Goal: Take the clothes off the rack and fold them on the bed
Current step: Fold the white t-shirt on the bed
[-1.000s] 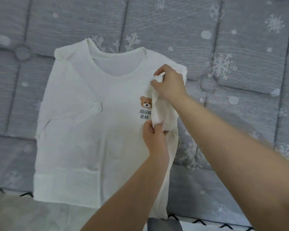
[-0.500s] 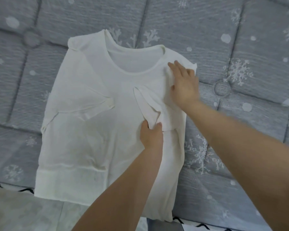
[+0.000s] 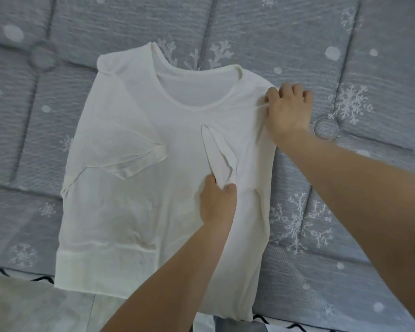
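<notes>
White T-shirt (image 3: 134,212) spread flat on grey quilted bed cover (image 3: 345,32) with snowflake print, neckline toward far side, hem at near edge of bed. Both sleeves folded inward over the chest: left sleeve (image 3: 127,159) lying flat, cuff pointing toward centre; right sleeve (image 3: 218,159) folded in as a narrow pointed flap.

Left hand (image 3: 217,202) reaching in from below centre, forearm angled up and to the right, back of hand up. Thumb and forefinger pinching lower end of right sleeve flap, remaining fingers curled under and out of sight.

Right hand (image 3: 288,109) reaching from lower right, forearm long and diagonal across frame, wrist crossing the shirt's right side edge. Fingers curled, knuckles up, gripping fabric at the right shoulder; thin ridge of cloth drawn up between thumb and forefinger. Exact finger placement under the palm not visible.

Right side of shirt folded under along a straight vertical edge. Black zigzag trim (image 3: 41,279) along near edge of bed cover.
</notes>
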